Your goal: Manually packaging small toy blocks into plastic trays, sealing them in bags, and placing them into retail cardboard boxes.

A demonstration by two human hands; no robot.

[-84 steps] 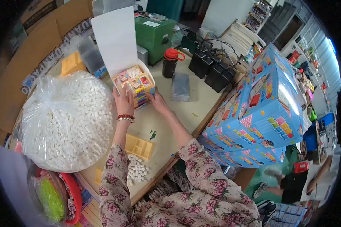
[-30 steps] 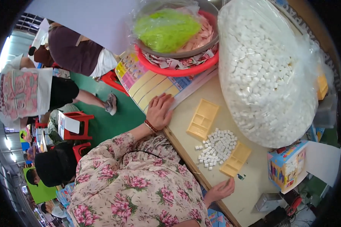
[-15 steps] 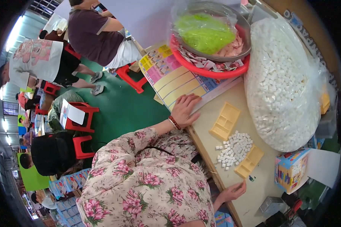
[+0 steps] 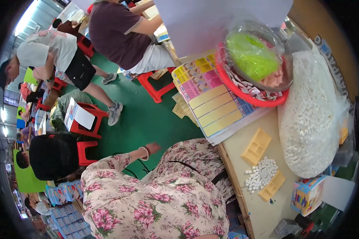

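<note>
My left hand (image 4: 152, 148), with a bracelet at its wrist, hangs off the table beside the lap of my floral dress, over the green floor. It is slightly blurred; the fingers look loosely extended, and I see nothing in them. My right hand is out of sight. On the table, a pile of small white cubes (image 4: 261, 175) lies between two pale yellow divided trays, the farther tray (image 4: 257, 147) and the nearer tray (image 4: 272, 186). Left of the trays, a stack of printed coloured sheets (image 4: 215, 113) lies at the table edge.
A red basin (image 4: 251, 99) with a metal bowl and a bag of lime-green pieces stands on the sheets. At the right are a big clear bag of white cubes (image 4: 307, 123) and an opened box (image 4: 306, 197). Red stools (image 4: 157, 87) and several people are at the left.
My left hand has left the table edge and moved left and down beside my lap. My right hand has gone out of view. The view has shifted, and a person at the left bends forward.
</note>
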